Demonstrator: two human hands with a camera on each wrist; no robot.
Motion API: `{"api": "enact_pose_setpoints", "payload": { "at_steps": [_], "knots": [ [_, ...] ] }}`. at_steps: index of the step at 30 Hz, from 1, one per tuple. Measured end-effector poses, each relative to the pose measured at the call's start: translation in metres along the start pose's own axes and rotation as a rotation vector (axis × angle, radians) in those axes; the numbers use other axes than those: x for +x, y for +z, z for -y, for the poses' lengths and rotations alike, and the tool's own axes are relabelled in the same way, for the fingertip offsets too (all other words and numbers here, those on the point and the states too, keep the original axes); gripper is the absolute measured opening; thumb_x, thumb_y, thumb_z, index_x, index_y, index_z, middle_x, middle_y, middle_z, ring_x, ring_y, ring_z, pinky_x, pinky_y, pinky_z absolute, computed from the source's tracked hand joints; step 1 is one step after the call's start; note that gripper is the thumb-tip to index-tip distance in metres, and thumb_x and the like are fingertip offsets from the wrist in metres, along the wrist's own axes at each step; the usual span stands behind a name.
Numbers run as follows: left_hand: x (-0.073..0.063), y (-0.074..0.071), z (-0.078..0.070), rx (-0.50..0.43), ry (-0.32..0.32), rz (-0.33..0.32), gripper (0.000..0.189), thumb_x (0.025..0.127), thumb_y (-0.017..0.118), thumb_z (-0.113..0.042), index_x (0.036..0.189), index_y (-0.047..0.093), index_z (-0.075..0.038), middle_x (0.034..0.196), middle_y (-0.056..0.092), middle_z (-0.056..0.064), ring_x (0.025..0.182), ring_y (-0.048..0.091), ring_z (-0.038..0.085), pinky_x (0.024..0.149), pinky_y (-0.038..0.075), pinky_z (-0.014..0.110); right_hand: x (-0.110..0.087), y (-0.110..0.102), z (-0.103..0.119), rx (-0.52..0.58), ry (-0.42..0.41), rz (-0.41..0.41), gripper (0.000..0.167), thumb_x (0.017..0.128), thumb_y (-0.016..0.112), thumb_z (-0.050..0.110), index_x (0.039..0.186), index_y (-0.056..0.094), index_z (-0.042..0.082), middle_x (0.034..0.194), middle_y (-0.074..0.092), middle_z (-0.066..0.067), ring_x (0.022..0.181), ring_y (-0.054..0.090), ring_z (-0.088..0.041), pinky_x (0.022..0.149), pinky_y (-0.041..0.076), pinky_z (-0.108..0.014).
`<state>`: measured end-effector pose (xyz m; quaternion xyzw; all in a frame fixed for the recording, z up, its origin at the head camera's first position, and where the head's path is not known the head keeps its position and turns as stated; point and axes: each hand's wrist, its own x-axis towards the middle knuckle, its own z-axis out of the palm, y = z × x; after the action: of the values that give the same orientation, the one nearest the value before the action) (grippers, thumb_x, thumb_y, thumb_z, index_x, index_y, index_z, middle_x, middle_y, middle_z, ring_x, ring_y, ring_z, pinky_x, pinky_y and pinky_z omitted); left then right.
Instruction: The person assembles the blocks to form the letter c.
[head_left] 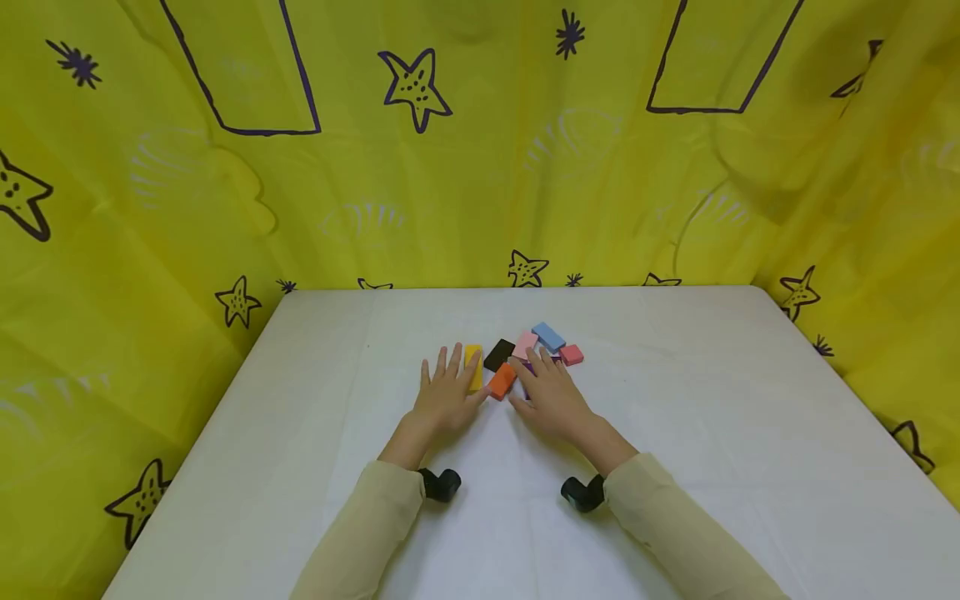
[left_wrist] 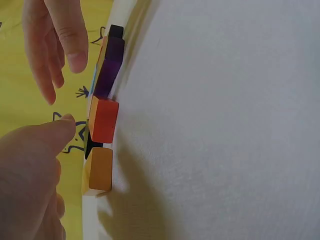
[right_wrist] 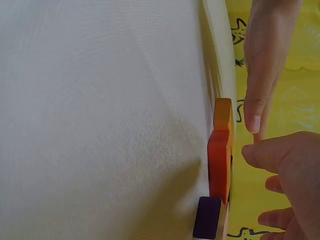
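Both hands are spread low over a cluster of small coloured blocks on the white table, gripping nothing. My left hand (head_left: pixel 444 398) has its index finger overlapping the yellow block (head_left: pixel 477 379), thumb close to the orange block (head_left: pixel 502 382). My right hand (head_left: pixel 553 398) partly covers the purple block (left_wrist: pixel 111 67) in the head view. Above the orange block lies a black block (head_left: pixel 498 356), with a pink block (head_left: pixel 524 345) to its right. The blue block (head_left: pixel 548 336) sits farthest back, and a short red block (head_left: pixel 572 355) is at the right. In both wrist views, gaps show between the hands and blocks.
The white table (head_left: pixel 315 467) reaches back to a yellow curtain (head_left: pixel 480 183) printed with stars, which also hangs along both sides. A black wrist device sticks out inward from each sleeve (head_left: pixel 371 525).
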<state>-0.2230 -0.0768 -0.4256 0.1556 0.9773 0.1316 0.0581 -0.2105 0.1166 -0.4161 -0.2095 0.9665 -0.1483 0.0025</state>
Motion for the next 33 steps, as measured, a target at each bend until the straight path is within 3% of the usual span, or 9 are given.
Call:
{"api": "enact_pose_setpoints", "payload": {
  "at_steps": [5,10,16,23,33],
  "knots": [
    [0.009,0.003,0.007,-0.005,0.034,-0.006,0.061,0.097,0.032,-0.045,0.148,0.017,-0.016,0.152,0.009,0.011,0.138,0.003,0.032,0.108,0.001,0.049,0.010,0.004,0.003,-0.004,-0.038,0.041,0.055,0.090,0.057,0.026,0.140,0.040,0.010,0.145,0.029,-0.018,0.134,0.018,-0.038,0.104,0.020,-0.051],
    [0.018,0.003,0.012,-0.030,0.091,-0.060,0.057,0.098,0.036,-0.038,0.147,0.023,-0.012,0.150,0.017,0.014,0.137,0.012,0.032,0.109,0.009,0.043,0.017,0.007,0.002,-0.011,-0.053,0.069,0.052,0.089,0.059,0.020,0.138,0.043,0.009,0.144,0.032,-0.017,0.134,0.020,-0.035,0.105,0.022,-0.047],
    [0.025,0.003,0.014,-0.093,0.149,-0.136,0.049,0.098,0.042,-0.026,0.140,0.036,-0.003,0.146,0.029,0.013,0.135,0.021,0.027,0.109,0.014,0.036,0.021,0.008,0.002,-0.031,-0.135,0.035,0.045,0.089,0.059,0.013,0.131,0.050,0.002,0.138,0.040,-0.019,0.130,0.031,-0.033,0.104,0.026,-0.044],
    [0.026,0.001,0.014,-0.150,0.158,-0.130,0.045,0.096,0.046,-0.018,0.137,0.041,-0.001,0.142,0.037,0.011,0.130,0.034,0.024,0.104,0.028,0.036,0.025,0.009,0.003,-0.067,-0.226,-0.010,0.032,0.089,0.059,0.009,0.119,0.060,-0.001,0.126,0.052,-0.018,0.119,0.045,-0.031,0.100,0.034,-0.042],
    [0.028,0.001,0.016,-0.120,0.202,-0.113,0.039,0.095,0.049,-0.016,0.130,0.050,0.000,0.137,0.043,0.012,0.127,0.038,0.024,0.103,0.031,0.035,0.027,0.006,0.004,-0.076,-0.260,-0.012,0.027,0.086,0.063,0.006,0.113,0.065,0.001,0.115,0.060,-0.015,0.107,0.056,-0.030,0.091,0.044,-0.040]
  ]
}}
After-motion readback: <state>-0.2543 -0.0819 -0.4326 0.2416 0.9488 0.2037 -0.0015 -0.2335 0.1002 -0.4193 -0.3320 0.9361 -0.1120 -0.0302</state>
